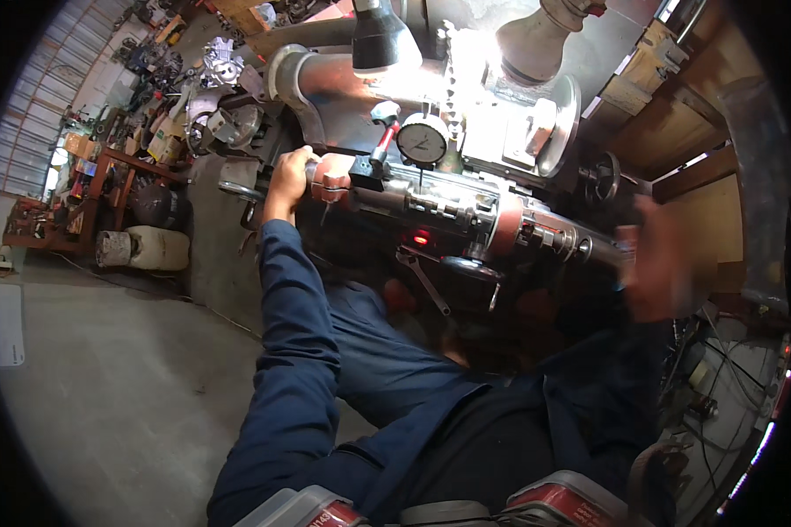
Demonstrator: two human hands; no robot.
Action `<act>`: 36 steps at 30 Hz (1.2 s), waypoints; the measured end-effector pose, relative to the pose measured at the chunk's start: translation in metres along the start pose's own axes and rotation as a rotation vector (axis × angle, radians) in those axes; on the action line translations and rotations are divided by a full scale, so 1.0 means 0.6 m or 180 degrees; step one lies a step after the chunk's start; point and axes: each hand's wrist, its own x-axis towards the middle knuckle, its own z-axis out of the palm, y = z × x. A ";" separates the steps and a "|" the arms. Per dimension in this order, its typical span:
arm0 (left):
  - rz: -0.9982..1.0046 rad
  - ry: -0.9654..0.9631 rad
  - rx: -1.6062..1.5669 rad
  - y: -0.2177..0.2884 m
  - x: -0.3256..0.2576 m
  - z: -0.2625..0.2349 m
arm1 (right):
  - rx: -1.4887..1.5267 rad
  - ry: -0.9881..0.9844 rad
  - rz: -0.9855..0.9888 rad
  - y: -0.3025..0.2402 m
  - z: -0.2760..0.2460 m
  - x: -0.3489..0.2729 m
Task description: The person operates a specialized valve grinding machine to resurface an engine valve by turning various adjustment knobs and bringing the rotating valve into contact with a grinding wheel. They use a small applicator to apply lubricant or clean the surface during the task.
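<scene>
My left hand (287, 183) is curled round the left end of a long machine, against its red-brown collar (332, 178). A shiny lobed shaft (439, 209) lies lengthwise in the machine. Above it stands a round white dial gauge (423, 140), its thin stem pointing down at the shaft. A red-and-black holder arm (383, 145) rises beside the gauge. At the machine's right end, close to a metal cylinder (602, 252), my right hand (662, 259) is smeared by motion. Its fingers cannot be made out.
Two lamps, one black (382, 39) and one pale (540, 39), hang over the machine. A handwheel (473, 269) and a lever (426, 285) jut out toward me. A grinding-wheel-like disc (561, 127) stands behind. Shelves of metal parts (97, 180) and a tank (145, 248) are left.
</scene>
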 end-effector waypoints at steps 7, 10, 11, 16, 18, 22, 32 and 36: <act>0.1269 0.0734 0.0026 -0.009 -0.024 0.034 | 0.0143 -0.0859 -0.0986 -0.144 0.193 0.022; 0.1522 0.0978 0.0006 0.009 -0.038 0.047 | -0.0102 -0.1041 -0.0949 -0.133 0.226 0.019; 0.1422 0.0967 -0.0077 0.003 -0.041 0.046 | -0.0099 -0.1046 -0.0913 -0.133 0.228 0.017; 0.1306 0.1996 -0.0218 0.025 -0.064 0.051 | -0.0029 -0.0902 -0.0879 -0.131 0.234 0.012; 0.1585 0.3000 0.0796 0.064 -0.105 0.082 | -0.0010 -0.0927 -0.0844 -0.127 0.235 0.012; 0.2876 0.1857 0.1822 0.108 -0.179 0.182 | 0.0027 -0.0886 -0.0809 -0.126 0.239 0.011; 0.2617 0.1592 0.2045 0.080 -0.162 0.219 | -0.0002 -0.0873 -0.0818 -0.124 0.237 0.010; 0.2615 0.1582 0.2082 0.083 -0.163 0.217 | 0.0005 -0.0873 -0.0807 -0.126 0.237 0.011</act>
